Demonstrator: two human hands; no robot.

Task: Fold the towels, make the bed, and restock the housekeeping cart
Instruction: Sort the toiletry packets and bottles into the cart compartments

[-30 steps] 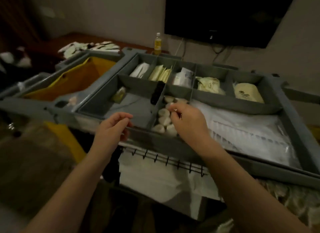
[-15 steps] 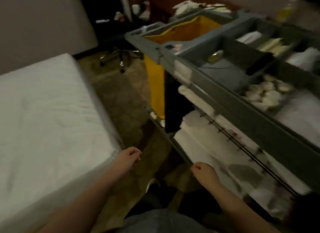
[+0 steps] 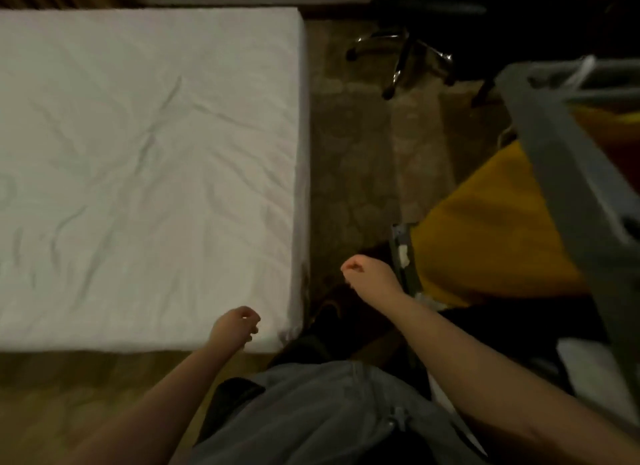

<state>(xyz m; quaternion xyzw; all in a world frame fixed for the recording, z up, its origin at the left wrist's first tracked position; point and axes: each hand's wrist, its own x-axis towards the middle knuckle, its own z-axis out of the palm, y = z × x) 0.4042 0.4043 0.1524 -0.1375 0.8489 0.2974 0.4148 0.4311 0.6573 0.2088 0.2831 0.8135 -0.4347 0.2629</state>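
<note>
— What lies furthest left?

— The bed (image 3: 149, 153), under a white sheet that is flat but creased. Its near right corner is just beside the left hand (image 3: 235, 327).

— Is that hand holding the sheet?

— No. Its fingers are loosely curled and hold nothing; it hangs over the bed's near edge.

— And past the corner?

— A strip of patterned carpet (image 3: 349, 170) runs between the bed and the housekeeping cart (image 3: 561, 173). The right hand (image 3: 369, 274) hangs over it, fingers loosely curled in, nothing in them.

— Further right?

— A chair base (image 3: 405, 59) on chrome legs at the top, then the cart's yellow bag (image 3: 485, 239) under its grey frame (something white sits low in the cart, too blurred to name). Both hands are apart from the cart.
</note>
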